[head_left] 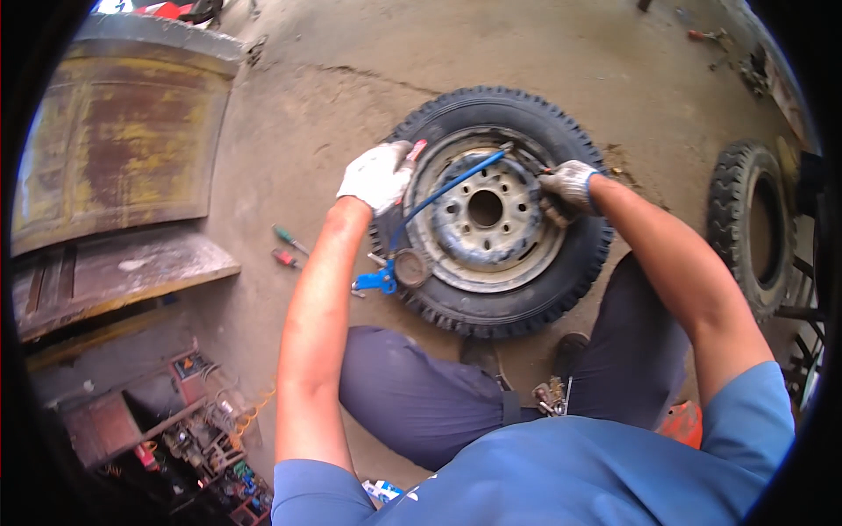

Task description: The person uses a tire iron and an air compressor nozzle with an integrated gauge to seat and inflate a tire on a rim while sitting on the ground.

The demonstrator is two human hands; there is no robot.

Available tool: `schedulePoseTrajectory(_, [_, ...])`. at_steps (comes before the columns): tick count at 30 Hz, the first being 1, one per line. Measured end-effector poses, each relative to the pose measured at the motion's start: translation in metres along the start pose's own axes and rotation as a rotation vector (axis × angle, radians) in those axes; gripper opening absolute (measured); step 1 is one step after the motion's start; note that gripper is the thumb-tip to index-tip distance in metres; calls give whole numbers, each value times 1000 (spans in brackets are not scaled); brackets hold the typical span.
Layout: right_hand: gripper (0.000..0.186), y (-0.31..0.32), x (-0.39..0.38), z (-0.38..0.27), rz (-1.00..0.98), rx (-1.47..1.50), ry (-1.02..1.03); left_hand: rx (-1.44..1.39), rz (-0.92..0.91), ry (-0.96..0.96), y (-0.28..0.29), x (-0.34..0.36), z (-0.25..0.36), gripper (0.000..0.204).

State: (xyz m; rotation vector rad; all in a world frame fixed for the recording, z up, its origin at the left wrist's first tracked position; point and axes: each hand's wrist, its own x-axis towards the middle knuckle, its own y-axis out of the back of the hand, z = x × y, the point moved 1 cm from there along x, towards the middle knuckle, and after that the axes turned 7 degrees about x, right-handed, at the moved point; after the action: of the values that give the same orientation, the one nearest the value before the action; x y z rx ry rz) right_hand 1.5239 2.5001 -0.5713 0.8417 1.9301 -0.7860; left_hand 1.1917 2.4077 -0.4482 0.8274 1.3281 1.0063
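A tire on a steel wheel (pixel 478 311) lies flat on the floor before my bent legs. My left hand (pixel 373 180), in a white glove, is closed around a small red object (pixel 418 148) at the tire's upper left. My right hand (pixel 570 188), in a dirty glove, is closed at the rim's right, beside the end of a blue hose (pixel 456 182); what it holds is too small to name. The hose runs down to a blue inflator (pixel 377 280) with a round gauge (pixel 412 267). A green screwdriver (pixel 288 238) and a red-handled tool (pixel 283 259) lie to the left.
A worn metal panel (pixel 132 140) and ledge (pixel 132 272) stand at left, above a cluttered tool cart (pixel 114 421). Another tire (pixel 732 228) leans at right. An orange object (pixel 680 423) is behind my right leg; scattered tools (pixel 710 39) lie at upper right.
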Motion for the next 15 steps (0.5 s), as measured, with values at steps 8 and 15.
schedulePoseTrajectory(8, [29,-5,-6,-2,-54,29,6,80,-192,49,-112,-195,-82,90])
schedulePoseTrajectory(15, [29,-5,-1,-2,13,-53,10,0,151,104,-188,-181,-75,74])
